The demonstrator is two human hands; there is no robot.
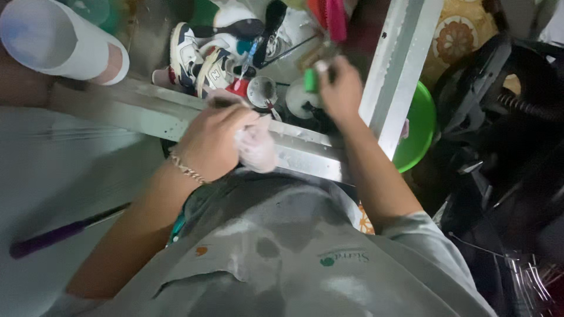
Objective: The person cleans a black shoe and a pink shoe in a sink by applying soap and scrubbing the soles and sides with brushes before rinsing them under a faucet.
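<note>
My left hand [212, 140], with a chain bracelet on the wrist, rests on the metal sink rim [135, 108] and is closed around a white, soapy wad [257, 148]. My right hand [341, 91] reaches into the sink and grips a small object with a green end [311, 80]; what it is cannot be told through the blur. Just beyond both hands, in the sink, lie white and dark sneakers [197, 56], a black spoon [235, 28] and small round cups [262, 91].
A white cylindrical container [61, 41] lies at the top left. A purple-handled tool [56, 236] rests on the grey counter at left. A green basin [418, 126] sits beyond the sink's right rim, with dark machinery [505, 111] to its right.
</note>
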